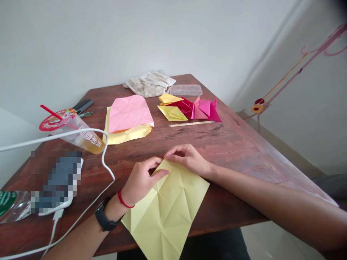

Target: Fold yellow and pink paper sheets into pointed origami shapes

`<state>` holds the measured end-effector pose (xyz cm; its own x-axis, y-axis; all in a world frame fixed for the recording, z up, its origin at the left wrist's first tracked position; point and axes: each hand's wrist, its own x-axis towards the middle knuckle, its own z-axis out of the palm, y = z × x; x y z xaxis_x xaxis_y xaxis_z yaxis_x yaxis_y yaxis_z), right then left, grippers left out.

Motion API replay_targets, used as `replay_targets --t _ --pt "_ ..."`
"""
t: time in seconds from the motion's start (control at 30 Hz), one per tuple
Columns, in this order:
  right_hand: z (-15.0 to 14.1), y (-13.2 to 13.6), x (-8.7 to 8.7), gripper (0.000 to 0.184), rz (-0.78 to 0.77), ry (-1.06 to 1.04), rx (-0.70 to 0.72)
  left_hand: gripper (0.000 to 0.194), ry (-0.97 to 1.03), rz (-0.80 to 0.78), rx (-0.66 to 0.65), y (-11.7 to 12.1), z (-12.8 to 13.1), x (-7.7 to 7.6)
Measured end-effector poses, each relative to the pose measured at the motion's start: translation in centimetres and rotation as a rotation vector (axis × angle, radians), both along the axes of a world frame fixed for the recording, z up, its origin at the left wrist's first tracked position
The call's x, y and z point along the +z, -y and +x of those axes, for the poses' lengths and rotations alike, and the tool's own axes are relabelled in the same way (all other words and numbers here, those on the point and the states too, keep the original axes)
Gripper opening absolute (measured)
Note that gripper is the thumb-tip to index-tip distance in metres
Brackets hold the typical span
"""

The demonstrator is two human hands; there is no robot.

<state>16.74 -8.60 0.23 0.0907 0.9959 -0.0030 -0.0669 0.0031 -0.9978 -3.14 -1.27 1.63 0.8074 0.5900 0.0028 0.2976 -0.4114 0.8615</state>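
Observation:
A creased sheet of yellow origami paper (169, 206) lies tilted at the table's front edge, its near corner hanging over my lap. My left hand (145, 178) pinches its upper left edge, thumb on top and fingers underneath. At the far corner, my right hand (187, 157) grips the paper between thumb and curled fingers. Crease lines cross the sheet in a grid of diagonals. Beyond my hands lie a pink creased sheet (131, 113) on top of yellow sheets (127, 136). Folded yellow (173, 112) and magenta paper pieces (207, 108) sit to their right.
A thin patterned stick (191, 124) lies before the folded pieces. Behind are a clear plastic box (185, 90) and a crumpled cloth bag (150, 83). On the left are a tilted drink cup (89, 139), a phone (61, 180), a white cable (107, 164) and a plastic bottle (13, 206).

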Motion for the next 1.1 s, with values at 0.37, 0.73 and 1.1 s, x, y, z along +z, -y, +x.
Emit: replay_targets --t 0.37,0.73,1.1 --pt "2.5 -1.3 -0.1 0.020 0.090 0.688 -0.050 0.046 -0.179 1.031 -0.432 2.3 0.1 0.3" --pt "2.1 -2.3 -0.9 0.015 0.183 0.919 -0.152 0.041 -0.366 0.960 -0.380 2.6 0.6 0.3" --pt "3.1 -2.9 -1.5 0.018 0.237 1.038 -0.153 0.052 -0.242 0.929 -0.339 5.1 3.9 -1.6"
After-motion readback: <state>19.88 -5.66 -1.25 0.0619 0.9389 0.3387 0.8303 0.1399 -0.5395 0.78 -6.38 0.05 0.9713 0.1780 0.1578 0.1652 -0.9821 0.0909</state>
